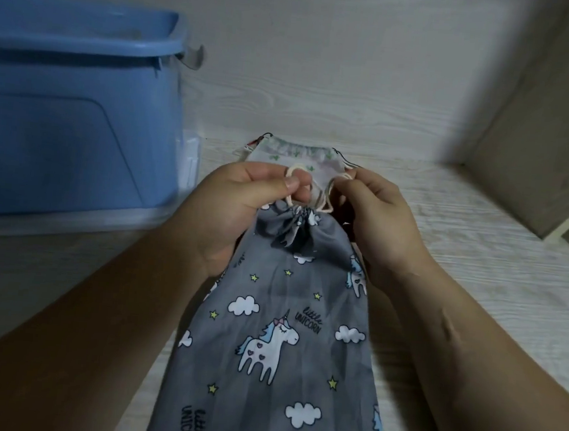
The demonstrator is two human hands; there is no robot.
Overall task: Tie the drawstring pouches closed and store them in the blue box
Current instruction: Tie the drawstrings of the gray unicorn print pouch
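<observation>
A grey drawstring pouch (276,335) printed with unicorns, clouds and stars lies lengthwise in front of me, its neck gathered tight at the far end. My left hand (242,204) pinches a loop of the cream drawstring (324,198) between thumb and fingers. My right hand (376,216) pinches the other part of the cord just right of the neck. Behind the hands a white pouch (295,154) with small green marks lies flat, partly hidden. The blue box (72,111) stands at the left, its lid on.
The pale wood-grain surface (478,266) carries everything. A beige panel (540,141) rises at the right, with a white edge below it. The wall behind is close. A grey clip hangs at the blue box's right corner (193,58).
</observation>
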